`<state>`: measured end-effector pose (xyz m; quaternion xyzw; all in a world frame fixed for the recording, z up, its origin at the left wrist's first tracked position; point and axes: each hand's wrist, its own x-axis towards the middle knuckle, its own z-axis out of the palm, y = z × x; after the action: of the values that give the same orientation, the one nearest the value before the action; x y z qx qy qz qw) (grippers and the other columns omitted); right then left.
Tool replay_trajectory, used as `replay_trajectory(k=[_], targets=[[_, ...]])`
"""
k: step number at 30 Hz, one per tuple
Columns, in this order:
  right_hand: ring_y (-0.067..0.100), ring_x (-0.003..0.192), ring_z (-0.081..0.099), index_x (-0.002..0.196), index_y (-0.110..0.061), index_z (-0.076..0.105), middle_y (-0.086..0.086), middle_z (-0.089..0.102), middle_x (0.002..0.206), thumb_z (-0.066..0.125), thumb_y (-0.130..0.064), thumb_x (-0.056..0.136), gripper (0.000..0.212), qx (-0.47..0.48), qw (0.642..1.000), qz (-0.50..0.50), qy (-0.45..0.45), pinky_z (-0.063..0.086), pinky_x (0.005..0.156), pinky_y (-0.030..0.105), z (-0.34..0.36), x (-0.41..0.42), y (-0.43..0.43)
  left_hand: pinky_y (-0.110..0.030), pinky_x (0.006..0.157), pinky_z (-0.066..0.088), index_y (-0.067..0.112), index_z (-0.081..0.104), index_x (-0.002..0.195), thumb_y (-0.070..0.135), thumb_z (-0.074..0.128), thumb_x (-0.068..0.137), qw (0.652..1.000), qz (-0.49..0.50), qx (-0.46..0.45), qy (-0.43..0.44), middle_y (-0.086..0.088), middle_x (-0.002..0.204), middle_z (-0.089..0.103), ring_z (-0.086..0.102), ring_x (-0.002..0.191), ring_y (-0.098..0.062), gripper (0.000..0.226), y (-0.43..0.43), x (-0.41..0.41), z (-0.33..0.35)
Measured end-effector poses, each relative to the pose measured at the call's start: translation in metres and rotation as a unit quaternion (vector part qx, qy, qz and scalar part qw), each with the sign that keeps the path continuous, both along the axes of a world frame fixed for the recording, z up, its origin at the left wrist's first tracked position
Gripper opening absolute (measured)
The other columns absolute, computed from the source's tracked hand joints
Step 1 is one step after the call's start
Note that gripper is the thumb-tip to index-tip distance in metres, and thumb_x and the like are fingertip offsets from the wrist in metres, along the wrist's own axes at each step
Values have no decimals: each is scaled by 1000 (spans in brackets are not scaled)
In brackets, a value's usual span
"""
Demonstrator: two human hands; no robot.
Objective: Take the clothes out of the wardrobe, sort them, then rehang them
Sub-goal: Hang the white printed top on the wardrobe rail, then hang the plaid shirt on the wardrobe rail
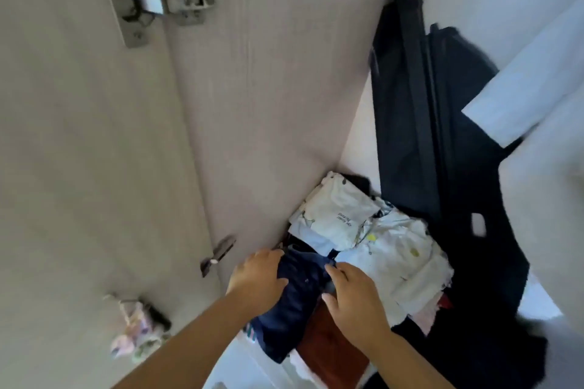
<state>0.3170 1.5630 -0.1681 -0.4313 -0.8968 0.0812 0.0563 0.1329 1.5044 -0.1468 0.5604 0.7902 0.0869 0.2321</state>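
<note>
Far left, on the beige wood-grain wardrobe panel (pixel 252 104), are two grey metal hinges: an upper one (pixel 164 0) and a lower one (pixel 218 254). Below them lies one small bundle of pastel floral fabric (pixel 132 335).

The folded navy blue garment (pixel 297 300) sits at the front of the clothes pile in the wardrobe's left corner, on top of a reddish-brown folded piece (pixel 328 347). The left hand (pixel 256 278) grips its left edge, fingers curled over the cloth. The right hand (pixel 354 303) lies on its right side, fingers nearly straight and pressing, not wrapped round it.

Behind and to the right, touching it, is a stack of white printed folded clothes (pixel 373 230); I count at least two pieces, with more layers beneath. Further right hang dark navy garments (pixel 426 104), probably two, and one pale blue-white garment (pixel 521 88).

The risk: lifting the navy piece with only one side gripped could let it unfold. Dragging it could also tip the white stack it touches, or snag the hanging hems.
</note>
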Motion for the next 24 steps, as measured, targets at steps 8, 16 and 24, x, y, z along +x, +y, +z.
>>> replay_trajectory(k=[8, 16, 24], targets=[[26, 106, 59, 120, -14, 60, 3, 59, 116, 72, -31, 73, 52, -50, 956, 281, -70, 50, 89, 38, -19, -52, -76, -34, 105, 34, 25, 28, 143, 38, 49, 92, 958, 281, -53, -10, 1, 143, 36, 40, 129, -22, 57, -170, 8, -31], [24, 87, 66, 104, -14, 67, 1, 64, 98, 85, -32, 56, 54, -35, 847, 524, -82, 54, 73, 33, -20, -127, -225, -35, 102, 36, 23, 29, 142, 37, 49, 92, 822, 564, -77, -16, 0, 143, 38, 41, 128, -23, 56, -368, 42, -33], [23, 122, 41, 132, -18, 42, 1, 44, 132, 49, -27, 91, 42, -67, 705, 699, -104, 33, 99, 31, -18, -187, -402, -35, 101, 36, 23, 26, 143, 38, 48, 93, 688, 721, -71, -39, 0, 144, 36, 40, 128, -22, 56, -528, 63, -37]])
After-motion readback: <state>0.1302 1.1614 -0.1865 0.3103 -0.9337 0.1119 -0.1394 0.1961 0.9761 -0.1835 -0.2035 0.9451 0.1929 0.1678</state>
